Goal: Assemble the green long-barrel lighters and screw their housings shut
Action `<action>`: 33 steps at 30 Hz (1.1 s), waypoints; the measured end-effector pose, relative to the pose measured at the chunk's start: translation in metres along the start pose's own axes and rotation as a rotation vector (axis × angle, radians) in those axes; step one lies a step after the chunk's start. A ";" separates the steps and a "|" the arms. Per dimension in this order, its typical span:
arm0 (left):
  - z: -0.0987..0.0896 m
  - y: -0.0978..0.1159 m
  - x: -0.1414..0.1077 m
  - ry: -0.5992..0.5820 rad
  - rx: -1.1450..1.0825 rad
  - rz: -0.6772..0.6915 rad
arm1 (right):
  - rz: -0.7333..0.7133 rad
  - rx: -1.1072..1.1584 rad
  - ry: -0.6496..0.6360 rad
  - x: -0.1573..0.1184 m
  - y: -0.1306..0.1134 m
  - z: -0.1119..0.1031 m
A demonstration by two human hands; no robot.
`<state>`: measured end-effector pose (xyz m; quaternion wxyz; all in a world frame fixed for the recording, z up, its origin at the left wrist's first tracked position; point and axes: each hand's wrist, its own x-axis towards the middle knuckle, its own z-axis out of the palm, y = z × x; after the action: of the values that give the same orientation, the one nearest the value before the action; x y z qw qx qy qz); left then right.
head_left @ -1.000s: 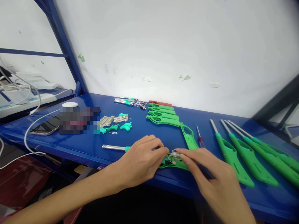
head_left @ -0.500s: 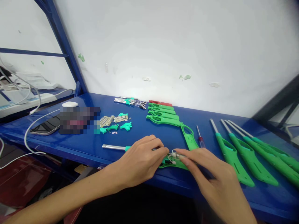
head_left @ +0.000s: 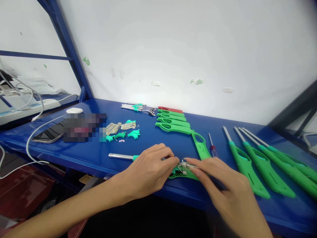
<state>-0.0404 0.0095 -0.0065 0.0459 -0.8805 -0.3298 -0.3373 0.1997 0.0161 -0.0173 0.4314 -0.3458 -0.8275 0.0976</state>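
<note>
Near the table's front edge lies an opened green lighter body (head_left: 189, 175), with wires showing and a metal tube (head_left: 121, 156) reaching out to the left. My right hand (head_left: 223, 188) pinches a small clear fuel tank (head_left: 189, 165) between thumb and forefinger over that body. My left hand (head_left: 151, 168) is closed with its fingertips at the tank's near end, by a thin white tube; what it grips is hidden. Just beyond the hands is a green half shell (head_left: 201, 145), and a screwdriver (head_left: 212, 147) lies to its right.
Four assembled green lighters (head_left: 255, 168) lie at the right. Stacked shells (head_left: 173, 123), metal rods with wires (head_left: 136, 107), clear tanks (head_left: 114, 128) and teal triggers (head_left: 134, 134) lie farther back. A phone (head_left: 49, 133) and white cable (head_left: 27, 145) are at the left.
</note>
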 end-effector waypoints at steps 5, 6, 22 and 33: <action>0.000 -0.001 0.000 -0.002 0.002 0.009 | 0.029 0.006 -0.010 0.002 -0.002 0.000; 0.000 -0.001 -0.001 0.001 0.002 0.014 | 0.034 0.008 -0.009 0.002 -0.002 0.000; -0.002 -0.001 -0.001 0.004 0.001 0.025 | 0.009 0.028 -0.031 0.002 -0.001 0.000; 0.002 0.002 -0.002 0.122 0.047 0.007 | 0.071 0.039 0.030 0.001 -0.001 0.001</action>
<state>-0.0390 0.0073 -0.0089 0.0877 -0.8581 -0.3313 -0.3825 0.1982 0.0159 -0.0171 0.4466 -0.3680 -0.8061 0.1238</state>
